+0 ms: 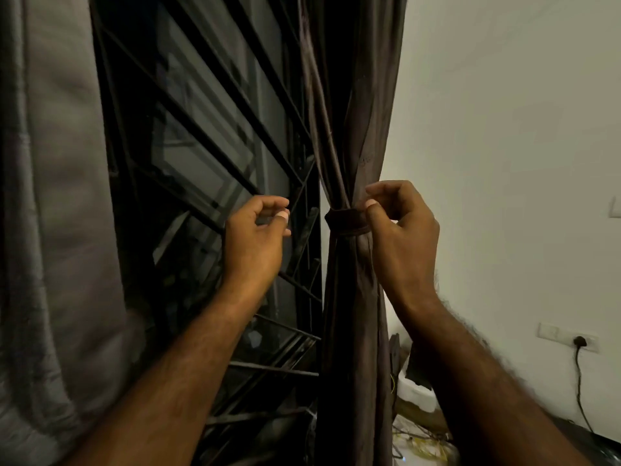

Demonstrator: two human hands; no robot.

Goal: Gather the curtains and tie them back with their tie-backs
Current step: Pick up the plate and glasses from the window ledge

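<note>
Right in the middle of the frame, the dark curtain [353, 129] hung bunched into a narrow column, cinched at its waist by a dark tie-back [344, 222] wrapped all the way round it. The right hand [400, 237] was up against the band's right edge, thumb and forefinger pinched together there. The left hand [257, 237] floated a bit to the left, fingers loosely curled, holding nothing. Behind it was the window grille [208, 136]. A grey curtain [50, 196] filled the left side, still untied.

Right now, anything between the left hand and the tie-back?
Nothing held: in the head view, only window grille shows behind the gap between left hand and tie-back.
</note>
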